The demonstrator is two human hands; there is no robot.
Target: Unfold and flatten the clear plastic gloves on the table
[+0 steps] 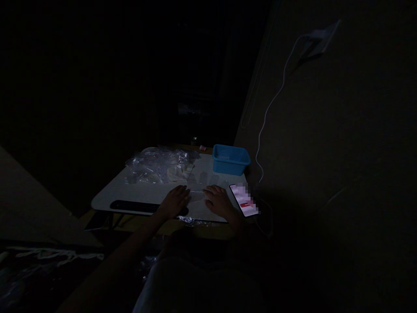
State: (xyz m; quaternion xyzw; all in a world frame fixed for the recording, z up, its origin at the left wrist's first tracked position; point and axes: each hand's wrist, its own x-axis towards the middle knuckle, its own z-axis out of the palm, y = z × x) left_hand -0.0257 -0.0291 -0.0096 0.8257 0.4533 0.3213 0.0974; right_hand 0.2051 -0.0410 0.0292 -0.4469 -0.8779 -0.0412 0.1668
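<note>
In dim light, a thin see-through plastic piece (196,196) spans the gap between my hands, low over the white table near its front edge. My left hand (176,201) has its curled fingertips at the left edge of the piece. At the opposite edge, the fingers and thumb of my right hand (219,201) close on it. Just beyond lie more flat clear pieces (203,177). The darkness blurs the exact finger contact and the shape of the piece.
Crumpled clear plastic bags (156,164) cover the back left of the white table (107,193). A blue bin (230,161) stands at the back right. A lit phone (244,201) lies at the right edge, near a white cable (267,108) along the wall. A dark slot (133,206) runs along the front.
</note>
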